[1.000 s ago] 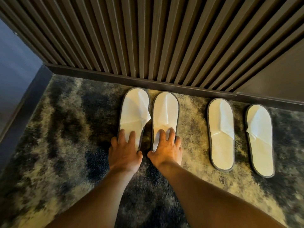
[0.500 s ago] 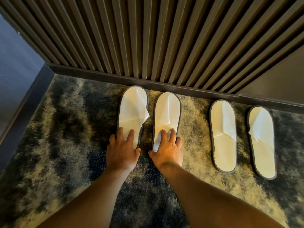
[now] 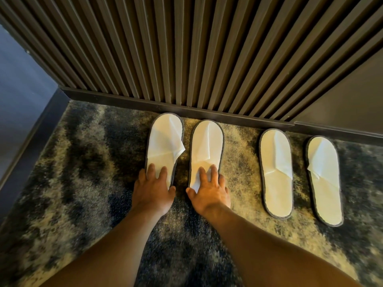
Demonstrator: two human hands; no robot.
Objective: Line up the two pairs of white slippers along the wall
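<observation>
Two pairs of flat white slippers with grey edging lie on the carpet, toes toward the slatted wall (image 3: 186, 48). The left pair is slipper one (image 3: 164, 141) and slipper two (image 3: 207, 146); their toes nearly touch the baseboard. My left hand (image 3: 153, 191) rests flat on the heel of slipper one, fingers spread. My right hand (image 3: 209, 191) presses flat on the heel of slipper two. The right pair, slipper three (image 3: 276, 172) and slipper four (image 3: 324, 179), lies untouched, slightly farther from the wall.
A dark baseboard (image 3: 207, 112) runs under the ribbed brown wall. The mottled blue and cream carpet (image 3: 83, 193) covers the floor. A dark threshold strip (image 3: 31, 146) edges the carpet at the left, beside a blue-grey surface (image 3: 18, 90).
Both hands have slid the left pair a little farther toward the baseboard. The right pair has not moved on the carpet.
</observation>
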